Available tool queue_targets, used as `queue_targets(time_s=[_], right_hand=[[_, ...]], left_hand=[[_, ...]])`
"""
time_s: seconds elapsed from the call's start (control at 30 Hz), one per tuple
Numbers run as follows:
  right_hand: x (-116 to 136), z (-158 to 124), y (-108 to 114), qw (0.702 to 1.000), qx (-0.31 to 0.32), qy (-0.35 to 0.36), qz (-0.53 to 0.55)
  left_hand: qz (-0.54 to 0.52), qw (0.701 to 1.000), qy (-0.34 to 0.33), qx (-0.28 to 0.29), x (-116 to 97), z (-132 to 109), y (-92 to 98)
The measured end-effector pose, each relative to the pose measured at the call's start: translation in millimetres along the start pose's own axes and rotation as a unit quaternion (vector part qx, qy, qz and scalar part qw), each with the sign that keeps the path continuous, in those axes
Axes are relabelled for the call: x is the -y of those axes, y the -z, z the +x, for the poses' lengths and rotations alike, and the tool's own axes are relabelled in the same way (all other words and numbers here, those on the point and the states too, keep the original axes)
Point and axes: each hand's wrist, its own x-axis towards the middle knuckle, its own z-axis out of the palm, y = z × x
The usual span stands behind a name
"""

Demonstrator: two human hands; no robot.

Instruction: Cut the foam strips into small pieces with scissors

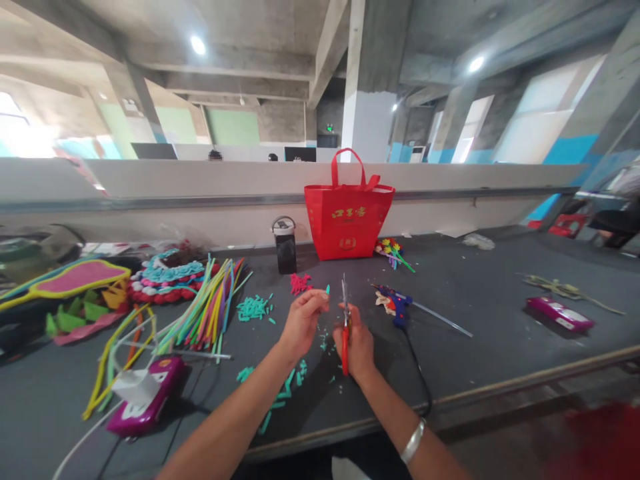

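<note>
My left hand (302,324) is closed, pinching a short green piece of pipe cleaner (328,289) between thumb and fingertips. Just to the right, my right hand (362,348) grips red-handled scissors (345,337), whose blades point up and away from me. The blades stand a little apart from the green piece. On the dark table, a heap of cut green pieces (254,307) lies left of my left hand, and a small pink heap (300,284) sits beyond it. More green pieces (287,387) are scattered beside and partly behind my left forearm.
A red bag (349,223) and a dark bottle (286,250) stand at the back. Colored pipe cleaners (213,303) and a purple power strip (150,400) lie left. A blue glue gun (399,305) with its cord lies right; another purple power strip (560,315) is farther right.
</note>
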Motion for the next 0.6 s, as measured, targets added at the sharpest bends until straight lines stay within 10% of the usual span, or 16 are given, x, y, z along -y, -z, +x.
queue_targets(time_s=[0.6], right_hand=[[5.0, -4.5, 0.7, 0.998, 0.029, 0.006, -0.059]], left_hand=[[-0.031, 0.999, 0.01, -0.012, 20.2, -10.6, -2.3]])
